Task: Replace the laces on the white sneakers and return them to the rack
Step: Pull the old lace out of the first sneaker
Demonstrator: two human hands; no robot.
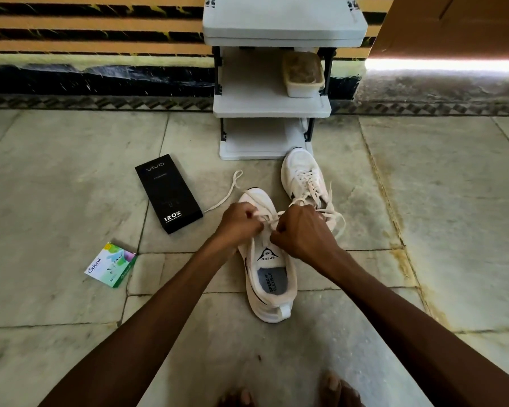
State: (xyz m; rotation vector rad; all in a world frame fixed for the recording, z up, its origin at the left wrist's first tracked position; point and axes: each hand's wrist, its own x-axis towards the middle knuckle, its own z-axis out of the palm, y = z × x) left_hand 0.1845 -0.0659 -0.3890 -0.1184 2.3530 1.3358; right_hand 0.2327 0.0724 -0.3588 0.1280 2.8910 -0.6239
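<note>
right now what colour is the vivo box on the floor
The vivo box is black with pale lettering; head view.

Both hands, left hand (239,222) and right hand (301,232), pinch the lace (272,219) over the near sneaker (269,277); second sneaker (303,175) beside the rack (269,110).

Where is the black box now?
In the head view, the black box lies flat on the floor, left of the sneaker being laced, with the white rack beyond it to the right and the green packet nearer the person.
</note>
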